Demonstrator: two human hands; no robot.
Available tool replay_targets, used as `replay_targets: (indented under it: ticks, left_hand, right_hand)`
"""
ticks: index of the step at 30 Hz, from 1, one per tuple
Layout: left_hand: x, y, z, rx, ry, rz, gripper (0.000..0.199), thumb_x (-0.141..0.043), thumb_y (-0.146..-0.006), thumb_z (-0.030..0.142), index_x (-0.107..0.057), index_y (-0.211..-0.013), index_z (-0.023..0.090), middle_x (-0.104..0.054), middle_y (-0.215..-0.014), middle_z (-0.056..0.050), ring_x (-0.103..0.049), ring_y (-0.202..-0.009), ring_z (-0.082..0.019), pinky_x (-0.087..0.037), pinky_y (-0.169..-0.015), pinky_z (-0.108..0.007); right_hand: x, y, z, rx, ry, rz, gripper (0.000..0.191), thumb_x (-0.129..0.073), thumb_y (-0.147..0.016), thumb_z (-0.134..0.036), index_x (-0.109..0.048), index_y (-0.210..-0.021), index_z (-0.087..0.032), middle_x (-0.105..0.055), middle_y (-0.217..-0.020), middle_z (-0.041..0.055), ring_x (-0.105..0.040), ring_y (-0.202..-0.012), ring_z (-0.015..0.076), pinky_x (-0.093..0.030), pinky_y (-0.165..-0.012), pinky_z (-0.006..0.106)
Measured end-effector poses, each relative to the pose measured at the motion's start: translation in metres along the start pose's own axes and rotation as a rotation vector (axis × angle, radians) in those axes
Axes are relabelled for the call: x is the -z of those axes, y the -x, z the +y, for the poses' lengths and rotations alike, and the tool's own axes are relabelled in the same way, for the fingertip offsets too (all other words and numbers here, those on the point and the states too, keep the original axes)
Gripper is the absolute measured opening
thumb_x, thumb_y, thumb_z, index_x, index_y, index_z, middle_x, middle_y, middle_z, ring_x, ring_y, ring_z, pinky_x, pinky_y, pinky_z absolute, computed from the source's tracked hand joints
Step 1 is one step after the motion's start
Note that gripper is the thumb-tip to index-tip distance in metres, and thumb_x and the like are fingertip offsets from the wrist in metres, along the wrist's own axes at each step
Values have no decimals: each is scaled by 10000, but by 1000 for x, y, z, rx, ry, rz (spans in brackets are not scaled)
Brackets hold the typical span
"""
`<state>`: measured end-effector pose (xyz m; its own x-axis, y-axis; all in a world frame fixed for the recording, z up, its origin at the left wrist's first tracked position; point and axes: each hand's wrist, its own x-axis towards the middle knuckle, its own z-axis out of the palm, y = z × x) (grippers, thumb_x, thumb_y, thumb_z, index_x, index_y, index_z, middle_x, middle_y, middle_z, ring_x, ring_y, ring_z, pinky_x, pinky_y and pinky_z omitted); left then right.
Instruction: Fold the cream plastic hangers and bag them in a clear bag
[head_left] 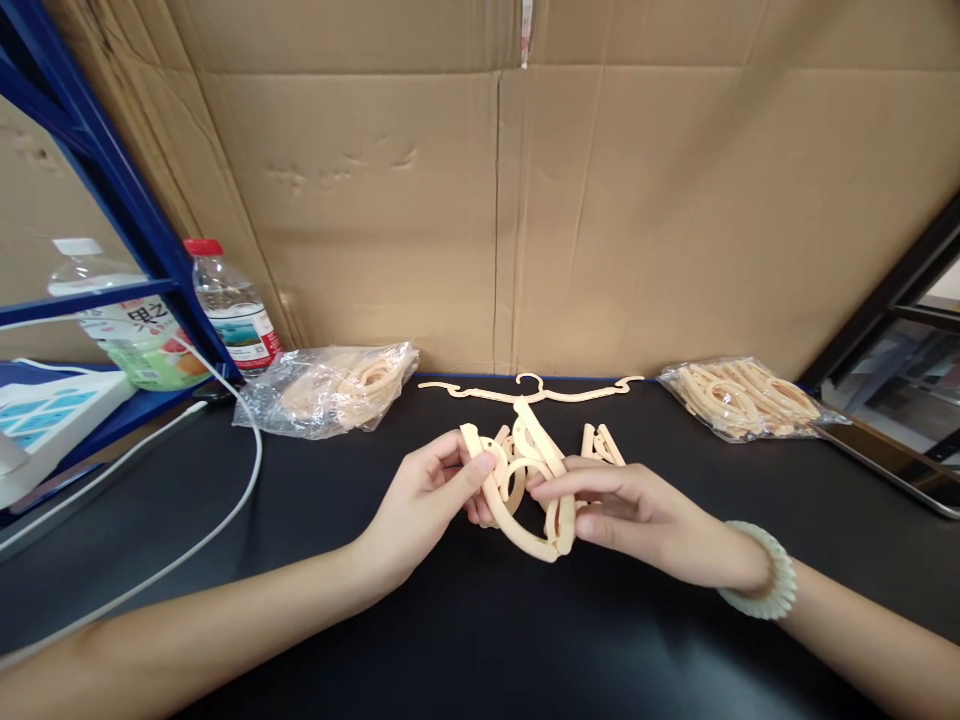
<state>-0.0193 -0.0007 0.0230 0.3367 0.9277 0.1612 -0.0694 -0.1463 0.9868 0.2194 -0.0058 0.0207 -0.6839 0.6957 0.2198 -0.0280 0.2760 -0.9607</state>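
Note:
Between my two hands, above the black table, is a folded cream plastic clothes hanger (517,525), its arms bent round its curved hook. My left hand (439,490) pinches its left side between thumb and fingers. On the other side, my right hand (622,510) has its fingers and thumb closed on the right arm. Just behind, more folded cream hanger parts (602,445) lie on the table, partly hidden by my hands. Farther back an unfolded cream hanger (529,394) lies flat, hook toward the cardboard wall.
Clear plastic bags of folded hangers lie at the back left (330,390) and back right (742,400). A red-capped bottle (232,310) stands by the blue shelf frame (142,190). A white cable (259,450) loops over the left side; a dark flat device (892,460) lies right.

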Motion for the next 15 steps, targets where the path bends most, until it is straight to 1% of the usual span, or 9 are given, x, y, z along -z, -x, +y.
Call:
replay_targets:
  ticks: [1,3,7,9,11,15]
  left_hand:
    - [1,-1,-1,-6,-9,-3,247,-616,-901,340,-537,-774,143,-605,-629,16,-565,-544,-85,-489,-541,-197]
    - [1,-2,-1,-10,-20,-22,231,-616,-900,332,-533,-789,146,-594,-643,17,-560,-559,-88,-491,-557,-208]
    - [0,-1,0,-29,-37,-74,185,-646,-874,299,-530,-840,159,-587,-778,0,-582,-685,-122,-500,-618,-241]
    - [0,0,1,-53,-63,-89,168,-633,-881,295,-536,-844,163,-567,-800,-2,-574,-725,-134,-498,-644,-257]
    - [0,2,1,-70,-89,-111,152,-599,-903,301,-550,-860,164,-559,-804,-6,-566,-736,-140,-495,-661,-269]
    - [0,5,1,-76,-72,-158,129,-550,-934,299,-572,-981,181,-591,-903,-25,-567,-792,-141,-498,-694,-261]
  right_hand:
    - [-1,1,1,-10,5,-19,294,-587,-949,-242,-614,-1241,-235,-590,-1194,74,-587,-1042,185,-498,-904,330]
    - [0,2,2,-30,20,-14,346,-580,-954,-253,-580,-1300,-256,-560,-1254,79,-564,-1112,208,-482,-952,360]
    - [2,2,3,-49,37,38,383,-590,-949,-267,-555,-1330,-278,-501,-1335,70,-462,-1247,236,-421,-1040,392]
    - [1,2,3,-50,42,47,398,-596,-944,-269,-546,-1339,-287,-490,-1338,68,-470,-1232,232,-440,-1026,384]
    - [0,3,2,-46,51,38,407,-599,-940,-266,-541,-1342,-290,-480,-1334,71,-510,-1176,223,-476,-986,373]
    - [-4,3,2,-31,88,-29,451,-611,-927,-230,-516,-1361,-307,-492,-1305,64,-561,-1079,195,-514,-933,348]
